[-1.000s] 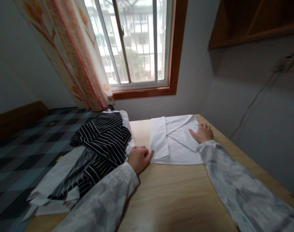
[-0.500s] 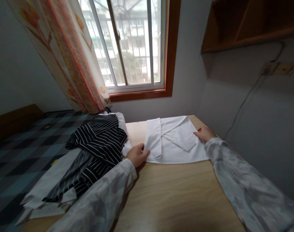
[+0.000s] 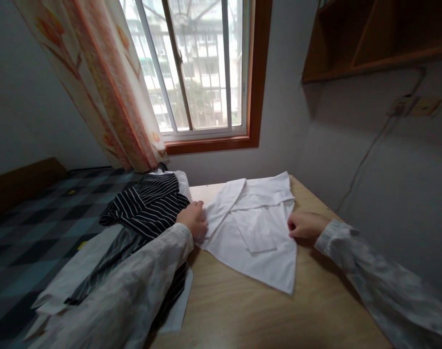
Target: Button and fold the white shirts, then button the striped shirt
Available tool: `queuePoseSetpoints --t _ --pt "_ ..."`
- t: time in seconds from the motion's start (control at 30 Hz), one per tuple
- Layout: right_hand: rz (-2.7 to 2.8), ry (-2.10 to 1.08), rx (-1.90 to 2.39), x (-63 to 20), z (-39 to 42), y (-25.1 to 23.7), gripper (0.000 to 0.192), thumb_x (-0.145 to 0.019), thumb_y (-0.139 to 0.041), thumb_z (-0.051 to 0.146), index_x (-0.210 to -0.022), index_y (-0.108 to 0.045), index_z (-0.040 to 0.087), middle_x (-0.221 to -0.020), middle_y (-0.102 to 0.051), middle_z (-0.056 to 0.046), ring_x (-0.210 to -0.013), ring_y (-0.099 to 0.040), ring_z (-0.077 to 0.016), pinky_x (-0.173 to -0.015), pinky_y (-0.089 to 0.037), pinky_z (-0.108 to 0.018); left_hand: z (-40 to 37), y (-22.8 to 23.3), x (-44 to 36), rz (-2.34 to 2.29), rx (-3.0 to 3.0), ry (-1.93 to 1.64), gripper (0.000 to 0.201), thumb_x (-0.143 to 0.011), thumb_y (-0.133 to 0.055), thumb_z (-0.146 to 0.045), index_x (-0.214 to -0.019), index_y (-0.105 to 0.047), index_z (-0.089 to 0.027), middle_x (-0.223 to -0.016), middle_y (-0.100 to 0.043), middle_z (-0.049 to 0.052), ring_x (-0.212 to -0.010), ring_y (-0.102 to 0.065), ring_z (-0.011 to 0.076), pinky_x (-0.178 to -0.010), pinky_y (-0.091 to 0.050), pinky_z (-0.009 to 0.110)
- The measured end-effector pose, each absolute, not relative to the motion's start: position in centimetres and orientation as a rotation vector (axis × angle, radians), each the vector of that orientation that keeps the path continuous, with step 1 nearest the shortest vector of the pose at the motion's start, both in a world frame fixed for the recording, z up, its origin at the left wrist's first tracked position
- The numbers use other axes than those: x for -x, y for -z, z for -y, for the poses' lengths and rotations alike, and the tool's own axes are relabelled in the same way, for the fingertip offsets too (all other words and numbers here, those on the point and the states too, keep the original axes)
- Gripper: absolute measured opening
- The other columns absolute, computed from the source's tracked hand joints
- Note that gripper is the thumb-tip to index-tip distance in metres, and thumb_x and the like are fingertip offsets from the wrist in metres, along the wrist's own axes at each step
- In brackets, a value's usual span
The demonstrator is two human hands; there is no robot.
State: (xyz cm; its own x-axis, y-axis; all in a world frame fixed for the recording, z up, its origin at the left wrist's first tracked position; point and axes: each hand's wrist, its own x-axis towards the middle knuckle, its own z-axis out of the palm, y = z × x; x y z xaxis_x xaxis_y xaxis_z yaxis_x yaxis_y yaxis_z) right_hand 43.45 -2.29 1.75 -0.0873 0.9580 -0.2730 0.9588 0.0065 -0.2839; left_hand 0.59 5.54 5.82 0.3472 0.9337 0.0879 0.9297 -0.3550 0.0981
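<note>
A white folded garment (image 3: 259,223) lies on the wooden tabletop, with flaps of cloth crossing over its middle and one corner pointing down towards me. My left hand (image 3: 194,220) is closed on its left edge, beside the striped clothes. At the opposite edge, my right hand (image 3: 305,227) is curled into a pinch on the cloth; its fingertips are partly hidden. Left of the garment sits a heap of black clothing with white stripes (image 3: 151,194), with white cloth (image 3: 86,252) under it.
The wooden table (image 3: 238,315) stands against a bed with a dark checked cover (image 3: 9,257). Behind are a window (image 3: 202,72) and a flowered curtain (image 3: 97,87). A wooden shelf (image 3: 369,68) hangs on the right wall, above a socket (image 3: 404,104) with a cable.
The white garment has turned on the table; its near right corner now reaches closer to me. My left hand moved left and away from me, while my right hand came slightly nearer and closed up.
</note>
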Motion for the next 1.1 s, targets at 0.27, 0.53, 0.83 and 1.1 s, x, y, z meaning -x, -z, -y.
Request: queuePoseSetpoints --t 0.27,0.53,0.83,1.1 --pt "-2.141 1.156 -2.021 -43.7 -1.3 -3.4 0.032 -0.073 -0.091 0.046 -0.064 -0.075 0.019 -0.066 -0.074 -0.006 -0.059 -0.065 -0.0187 -0.06 -0.047 -0.028 -4.9 -1.3 -3.6 -1.248 -2.801 -0.197 0.066 -0.106 -0.052 -0.055 -0.161 -0.053 -0.019 -0.173 -0.048 0.018 -0.163 -0.04 0.0371 -0.136 -0.025 0.057" --pt "-1.949 0.371 -3.139 -49.4 -9.2 0.1 0.035 -0.091 -0.077 0.054 -0.091 -0.072 0.019 -0.1 -0.077 -0.016 -0.102 -0.073 -0.0312 -0.09 -0.056 -0.037 -4.5 2.1 -2.6 -1.197 -2.836 -0.203 0.085 -0.107 -0.042 -0.071 -0.174 -0.036 -0.02 -0.183 -0.028 0.014 -0.171 -0.024 0.0353 -0.138 -0.016 0.054" --pt "-2.062 0.822 -2.98 -50.1 -8.6 1.4 0.022 -0.073 -0.078 0.036 -0.065 -0.067 0.019 -0.067 -0.069 -0.007 -0.07 -0.066 -0.0232 -0.063 -0.047 -0.03 -4.5 1.5 -2.2 -1.137 -2.812 -0.236 0.085 -0.104 -0.053 -0.07 -0.172 -0.04 -0.022 -0.181 -0.034 0.015 -0.169 -0.027 0.0372 -0.138 -0.018 0.059" --pt "-2.09 1.355 -2.886 -53.6 -0.2 4.3 0.031 -0.07 -0.072 0.05 -0.059 -0.06 0.023 -0.058 -0.059 -0.002 -0.056 -0.053 -0.0174 -0.051 -0.039 -0.028 -5.1 0.4 -0.9 -0.842 -2.791 -0.312 0.077 -0.097 -0.069 -0.064 -0.163 -0.052 -0.027 -0.173 -0.048 0.014 -0.163 -0.041 0.0356 -0.136 -0.028 0.058"
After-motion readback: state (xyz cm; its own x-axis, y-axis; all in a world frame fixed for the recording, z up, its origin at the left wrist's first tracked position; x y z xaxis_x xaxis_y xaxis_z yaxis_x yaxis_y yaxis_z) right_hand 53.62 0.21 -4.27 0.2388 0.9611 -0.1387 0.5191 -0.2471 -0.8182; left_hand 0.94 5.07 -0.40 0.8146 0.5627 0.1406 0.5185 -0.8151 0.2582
